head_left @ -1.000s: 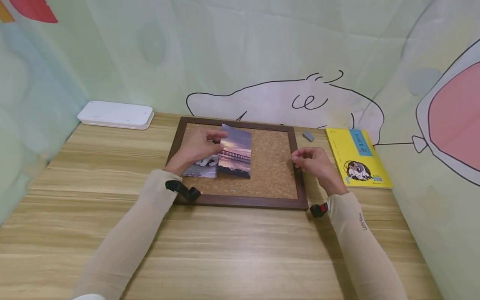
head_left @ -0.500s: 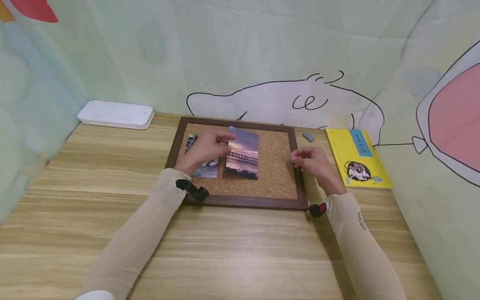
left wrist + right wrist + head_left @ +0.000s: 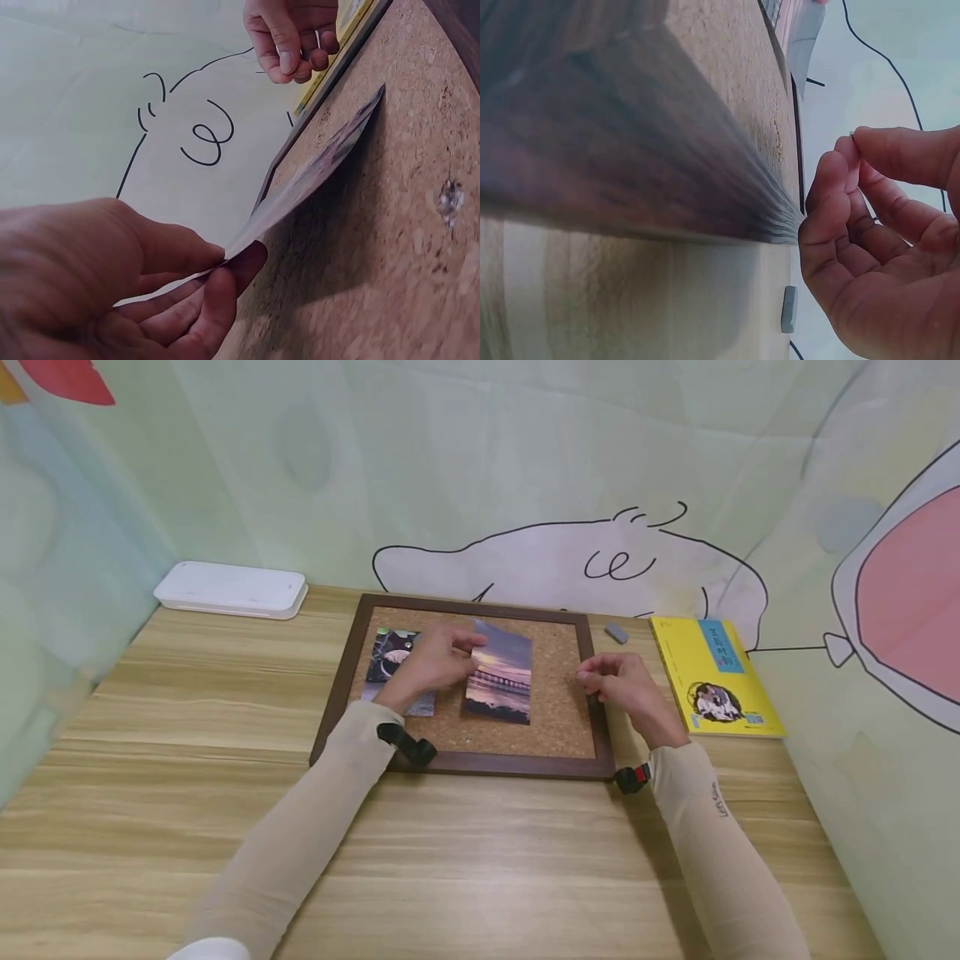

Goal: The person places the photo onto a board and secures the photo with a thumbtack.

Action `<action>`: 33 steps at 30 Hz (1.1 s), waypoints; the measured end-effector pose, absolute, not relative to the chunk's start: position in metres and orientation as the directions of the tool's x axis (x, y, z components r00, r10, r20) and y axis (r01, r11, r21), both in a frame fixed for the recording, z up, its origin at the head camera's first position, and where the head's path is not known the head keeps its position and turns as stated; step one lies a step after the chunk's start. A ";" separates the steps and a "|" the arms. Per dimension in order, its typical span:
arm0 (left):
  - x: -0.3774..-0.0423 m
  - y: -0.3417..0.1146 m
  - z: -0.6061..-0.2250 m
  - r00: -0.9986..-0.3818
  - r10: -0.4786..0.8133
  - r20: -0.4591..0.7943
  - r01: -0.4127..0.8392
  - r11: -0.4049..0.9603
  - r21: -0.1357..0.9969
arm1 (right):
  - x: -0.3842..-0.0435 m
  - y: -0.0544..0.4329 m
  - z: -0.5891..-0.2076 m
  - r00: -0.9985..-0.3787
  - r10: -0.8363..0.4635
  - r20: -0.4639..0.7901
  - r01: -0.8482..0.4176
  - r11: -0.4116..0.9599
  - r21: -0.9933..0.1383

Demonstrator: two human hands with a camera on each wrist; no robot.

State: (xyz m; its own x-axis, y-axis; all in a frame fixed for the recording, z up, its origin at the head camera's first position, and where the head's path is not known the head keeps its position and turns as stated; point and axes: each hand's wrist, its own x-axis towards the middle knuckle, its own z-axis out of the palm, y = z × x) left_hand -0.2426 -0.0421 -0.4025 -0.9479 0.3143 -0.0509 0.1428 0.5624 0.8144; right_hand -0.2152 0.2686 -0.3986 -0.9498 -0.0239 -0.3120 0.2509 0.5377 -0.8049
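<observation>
My left hand point(image 3: 438, 662) pinches the left edge of a photo print point(image 3: 501, 681) showing a pier at sunset. In the left wrist view the print tilts up from a cork board point(image 3: 420, 120), its far end close to the cork. Another photo print point(image 3: 390, 664), of a black-and-white animal, lies on the board's left side, partly behind my left hand. My right hand point(image 3: 626, 685) is held by the right side of the board's dark frame point(image 3: 480, 763). Its thumb and fingertips pinch a tiny pin, mostly hidden, with only a speck showing in the right wrist view.
A yellow book point(image 3: 716, 681) lies right of the board. Behind my right hand is a small grey eraser-like block point(image 3: 617, 633). A white case point(image 3: 231, 590) stands at the back left. A small shiny spot point(image 3: 451, 199) marks the cork. A printed cloth wall borders the table.
My left hand has carried the sunset print rightward and slightly toward me, away from the animal print, which shows more now. My right hand has shifted only a little to the left.
</observation>
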 end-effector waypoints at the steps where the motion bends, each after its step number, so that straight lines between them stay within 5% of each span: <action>1: -0.243 -0.040 -0.403 -0.947 0.319 -0.048 0.151 0.569 0.808 | -0.215 0.268 -0.399 -0.950 -0.022 -0.312 0.252 0.538 -0.804; 16: -0.243 -0.019 -0.412 -0.936 0.350 0.041 0.240 0.546 0.803 | -0.216 0.264 -0.402 -0.955 -0.032 -0.294 0.236 0.520 -0.821; 33: -0.244 0.002 -0.417 -0.938 0.342 -0.057 0.155 0.559 0.815 | -0.216 0.266 -0.404 -0.962 -0.060 -0.268 0.201 0.511 -0.836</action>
